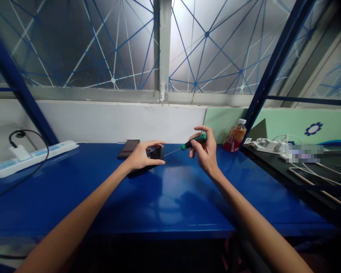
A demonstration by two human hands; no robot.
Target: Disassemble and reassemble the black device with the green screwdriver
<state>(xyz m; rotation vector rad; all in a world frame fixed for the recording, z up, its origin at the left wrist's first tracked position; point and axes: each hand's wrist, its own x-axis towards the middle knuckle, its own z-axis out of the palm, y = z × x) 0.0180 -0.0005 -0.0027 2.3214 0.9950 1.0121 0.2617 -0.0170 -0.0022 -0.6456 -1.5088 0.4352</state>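
Observation:
A black block-like part [156,153] stands on the blue table, and my left hand [143,154] is closed around it, thumb in front and fingers behind. What exactly the part is, I cannot make out. Under my left palm lies a flat dark piece [142,171], mostly covered. My right hand [204,151] grips a screwdriver [195,141] by its green and black handle. Its thin metal shaft points left, and the tip reaches the right side of the black part. A dark phone [129,148] lies flat just behind my left hand.
The blue table [182,212] runs up to a white wall. At its back right stands a bottle [235,135] of reddish-brown drink. On the left lies a white power strip [34,157] with a black cable. To the right, cables and adapters cover a black surface [295,170].

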